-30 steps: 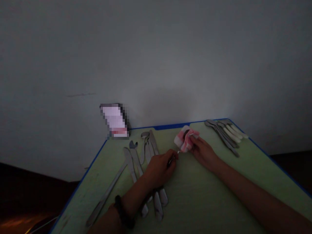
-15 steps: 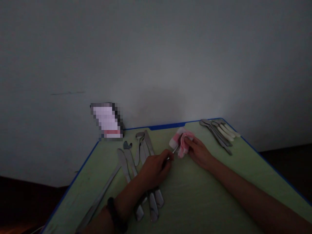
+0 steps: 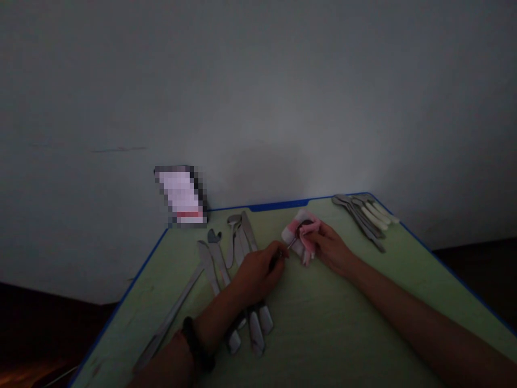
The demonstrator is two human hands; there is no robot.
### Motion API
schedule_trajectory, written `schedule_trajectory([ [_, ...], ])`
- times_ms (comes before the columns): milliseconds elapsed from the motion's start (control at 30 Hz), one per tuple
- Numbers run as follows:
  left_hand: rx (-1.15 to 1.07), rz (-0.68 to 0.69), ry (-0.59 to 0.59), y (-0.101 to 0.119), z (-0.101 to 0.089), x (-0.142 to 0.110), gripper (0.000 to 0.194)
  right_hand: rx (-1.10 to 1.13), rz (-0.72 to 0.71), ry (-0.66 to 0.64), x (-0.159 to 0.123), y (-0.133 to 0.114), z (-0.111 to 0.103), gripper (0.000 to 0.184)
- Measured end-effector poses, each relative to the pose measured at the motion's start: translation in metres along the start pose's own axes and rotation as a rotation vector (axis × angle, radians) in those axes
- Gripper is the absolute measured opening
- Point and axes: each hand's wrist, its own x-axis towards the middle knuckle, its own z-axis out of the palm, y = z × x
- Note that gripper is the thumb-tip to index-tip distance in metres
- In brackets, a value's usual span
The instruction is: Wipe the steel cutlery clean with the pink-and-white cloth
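A dim grey wall [image 3: 262,86] rises behind a pale green bench [image 3: 323,323] edged in blue, with a long scuff mark [image 3: 119,150] low on its left side. At the bench's far left corner a screen [image 3: 181,196], blurred into blocks, tilts up near the wall. My left fingers [image 3: 278,249] are curled around a thin metal utensil [image 3: 291,243], gripping its handle so that most of it is hidden. Its other end runs into a pink and white cloth [image 3: 299,237], where a dark, rounded part shows between the folds. My right fingers [image 3: 315,237] pinch that cloth around it, above the middle of the far half of the bench. My left forearm [image 3: 220,318] crosses a spread of metal cutlery [image 3: 214,267] and covers its middle; the handle ends [image 3: 256,334] poke out on the near side, and a spoon [image 3: 233,220] lies at the far end. One long piece [image 3: 173,318] slants off to the left, partly behind my arm. Near the far right corner, dark metal pieces [image 3: 361,222] lie beside white-handled ones [image 3: 375,216], well apart from the left spread. A dark bracelet [image 3: 196,345] circles my left wrist.
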Motion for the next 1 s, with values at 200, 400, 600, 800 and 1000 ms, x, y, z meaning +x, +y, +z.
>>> schedule_trajectory([
  [200, -0.015, -0.013, -0.006, 0.002, -0.002, 0.000, 0.013, -0.107, -0.073, -0.054, 0.000, -0.001, 0.002, 0.029],
  [400, 0.002, -0.017, -0.049, 0.003, -0.003, 0.000, 0.012, -0.200, -0.093, -0.105, -0.002, -0.004, 0.003, 0.028],
  [600, 0.025, -0.012, -0.050, 0.003, -0.002, 0.001, 0.011, -0.225, -0.095, -0.102, -0.002, -0.005, 0.002, 0.027],
  [800, 0.034, -0.022, -0.041, 0.003, -0.002, 0.001, 0.014, -0.166, -0.053, -0.071, 0.000, -0.001, 0.003, 0.024],
  [1000, 0.029, -0.020, -0.031, 0.006, -0.004, 0.001, 0.027, 0.212, -0.010, 0.160, 0.009, -0.001, 0.003, 0.020],
])
